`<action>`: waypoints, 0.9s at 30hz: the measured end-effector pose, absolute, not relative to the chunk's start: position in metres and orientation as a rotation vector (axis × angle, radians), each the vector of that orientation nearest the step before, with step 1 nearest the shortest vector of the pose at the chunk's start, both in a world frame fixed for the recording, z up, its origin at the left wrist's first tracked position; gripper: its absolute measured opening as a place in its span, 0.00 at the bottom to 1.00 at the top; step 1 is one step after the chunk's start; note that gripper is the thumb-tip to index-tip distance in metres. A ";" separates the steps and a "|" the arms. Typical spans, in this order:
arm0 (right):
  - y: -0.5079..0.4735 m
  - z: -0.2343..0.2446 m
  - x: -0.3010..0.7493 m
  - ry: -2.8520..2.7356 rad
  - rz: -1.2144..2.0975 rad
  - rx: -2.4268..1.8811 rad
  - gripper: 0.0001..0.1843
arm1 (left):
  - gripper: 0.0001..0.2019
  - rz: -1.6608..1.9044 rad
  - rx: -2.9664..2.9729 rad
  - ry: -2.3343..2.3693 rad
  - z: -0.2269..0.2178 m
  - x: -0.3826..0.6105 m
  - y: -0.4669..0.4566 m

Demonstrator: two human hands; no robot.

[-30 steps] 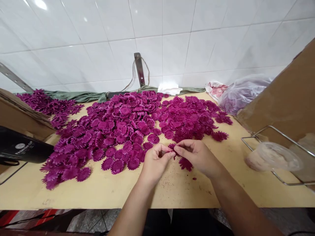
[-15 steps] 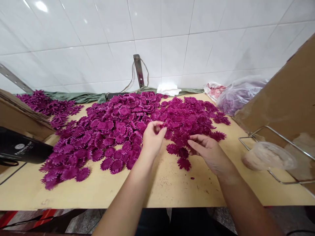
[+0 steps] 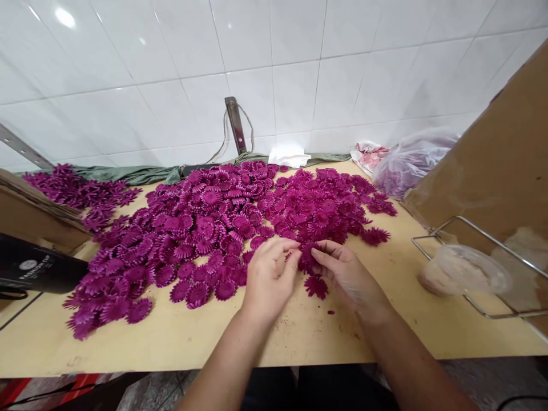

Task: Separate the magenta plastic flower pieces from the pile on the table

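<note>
Magenta flower piece (image 3: 306,255) sat just right of frame centre, pinched between both hands above the table (image 3: 171,339). Left hand (image 3: 269,277) had thumb and forefinger closed on its left edge, with the other fingers loosely curled. Right hand (image 3: 347,277) pinched the right edge likewise. A loose flower (image 3: 315,286) lay just below. Frilled pile (image 3: 201,228) spread left of centre, spikier pile (image 3: 329,202) right of centre. Plastic bag (image 3: 411,160) upper right, wire rack (image 3: 466,218) right, black bag (image 3: 36,267) left. Judgement: the grip looked best kept light and near the petal bases, with the piece centred, so the petals weren't crushed.
</note>
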State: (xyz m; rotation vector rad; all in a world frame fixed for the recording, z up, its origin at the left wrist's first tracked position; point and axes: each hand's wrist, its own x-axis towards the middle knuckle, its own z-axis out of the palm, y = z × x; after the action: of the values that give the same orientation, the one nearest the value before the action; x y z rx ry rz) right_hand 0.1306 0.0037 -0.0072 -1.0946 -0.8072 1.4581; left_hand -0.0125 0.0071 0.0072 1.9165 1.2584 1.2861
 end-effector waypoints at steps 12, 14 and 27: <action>0.001 -0.010 0.119 -1.108 1.197 -1.285 0.18 | 0.06 1.210 1.777 1.261 -0.008 -0.007 0.000; 0.001 -0.012 0.117 -1.099 1.206 -1.296 0.21 | 0.03 1.185 1.696 1.252 -0.009 -0.007 0.000; -0.010 -0.008 0.112 -1.144 1.327 -1.200 0.18 | 0.06 1.308 1.296 1.216 -0.004 -0.009 0.006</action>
State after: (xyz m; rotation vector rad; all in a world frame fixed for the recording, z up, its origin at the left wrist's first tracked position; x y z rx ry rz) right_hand 0.1116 -0.0098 -0.0079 -1.2004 -1.1443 1.3271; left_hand -0.0091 0.0063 -0.0038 1.2958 1.2162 1.3076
